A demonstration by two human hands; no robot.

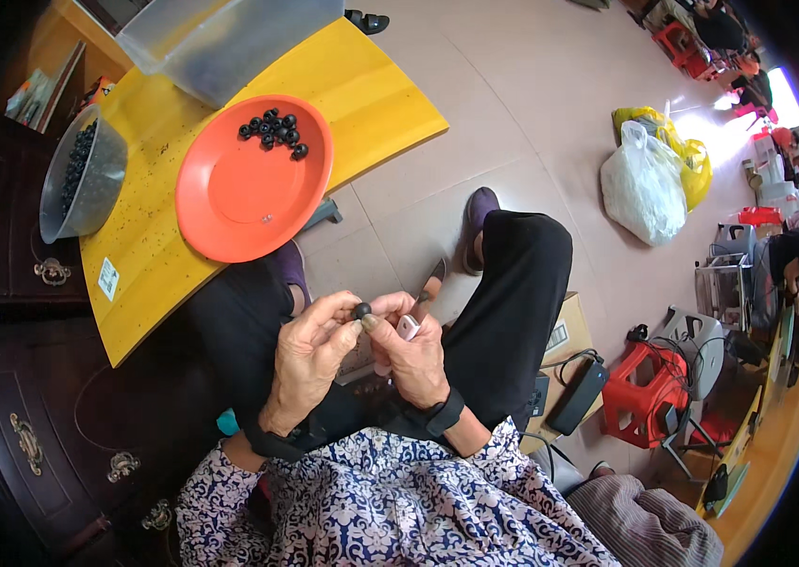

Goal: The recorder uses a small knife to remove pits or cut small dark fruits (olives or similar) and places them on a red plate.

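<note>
Both of my hands meet above my lap, around a small round black ball (361, 310). My left hand (312, 348) is closed, pinching the ball between thumb and fingertips. My right hand (411, 359) is curled around a small tool with a pale pink handle (408, 327), and its thumb touches the ball from the other side. The tool's working end cannot be made out. On the yellow table (390, 123) to the left, an orange-red plate (248, 194) carries several similar black balls (273, 128) near its far rim.
A clear tub (102, 189) of small black pieces and a large translucent bin (229, 47) stand on the table. Dark drawers (31, 397) are at my left. White (643, 184) and yellow bags (694, 170) lie on the floor; a red stool (640, 392) stands right.
</note>
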